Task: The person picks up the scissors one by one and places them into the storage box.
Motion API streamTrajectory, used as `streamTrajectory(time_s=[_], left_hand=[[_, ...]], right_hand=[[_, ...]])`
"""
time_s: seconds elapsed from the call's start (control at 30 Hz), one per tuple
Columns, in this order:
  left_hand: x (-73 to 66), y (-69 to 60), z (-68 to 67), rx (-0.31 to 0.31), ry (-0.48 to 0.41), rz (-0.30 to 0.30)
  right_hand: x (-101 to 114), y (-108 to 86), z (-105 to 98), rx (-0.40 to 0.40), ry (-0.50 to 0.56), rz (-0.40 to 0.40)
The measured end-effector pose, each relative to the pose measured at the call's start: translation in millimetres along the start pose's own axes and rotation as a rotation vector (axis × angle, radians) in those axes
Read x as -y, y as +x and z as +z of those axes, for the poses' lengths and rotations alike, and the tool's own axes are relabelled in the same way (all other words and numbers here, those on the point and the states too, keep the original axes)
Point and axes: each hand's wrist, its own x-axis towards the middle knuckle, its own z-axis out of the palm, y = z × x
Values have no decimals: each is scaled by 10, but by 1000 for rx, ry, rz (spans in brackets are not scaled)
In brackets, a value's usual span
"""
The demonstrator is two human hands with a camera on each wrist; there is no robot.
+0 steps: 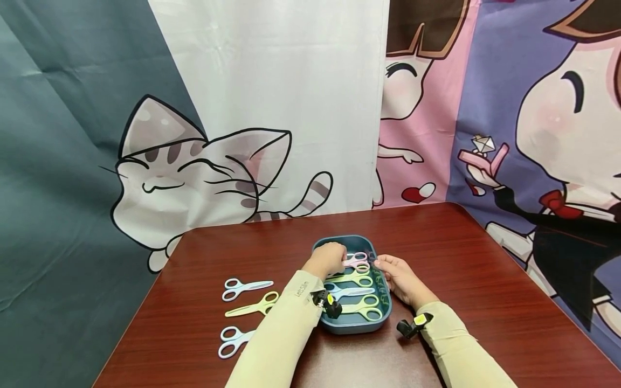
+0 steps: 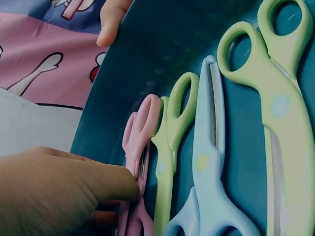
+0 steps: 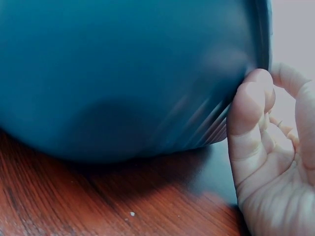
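A blue-green plastic box stands on the table with several scissors laid crosswise in it. At its far end my left hand pinches pink scissors. Pink loops show above and below the left thumb; I cannot tell whether that is one pair or two. Beside them lie green scissors, blue scissors and a nearer green pair. My right hand holds the box's right rim; in the right wrist view its thumb lies against the outer wall.
Left of the box, light blue scissors, yellow-green scissors and another pale blue pair lie on the red-brown table. My left forearm partly covers the nearest pair. A printed cloth hangs behind the table.
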Motion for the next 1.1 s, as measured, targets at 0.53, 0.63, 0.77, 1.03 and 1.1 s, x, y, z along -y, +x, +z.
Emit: streamTrajectory(time_s=[0.53,0.63,0.77,1.03,1.1], left_hand=[[106,-283,-463,-180,-163,73],[159,-437,-554,-238,-184,79],[275,-622,-617,-290,-217,68],[647,-903,-556,-355,-309,-11],[744,-966,-519,-370,-313,-29]], right_hand=[[4,2,13,-13,-8,1],[7,-1,6,-14,-11,3],[15,0,-14,-5,-16,-2],[4,-2,-30,-3,-20,8],[3,-1,-22,-4,-22,10]])
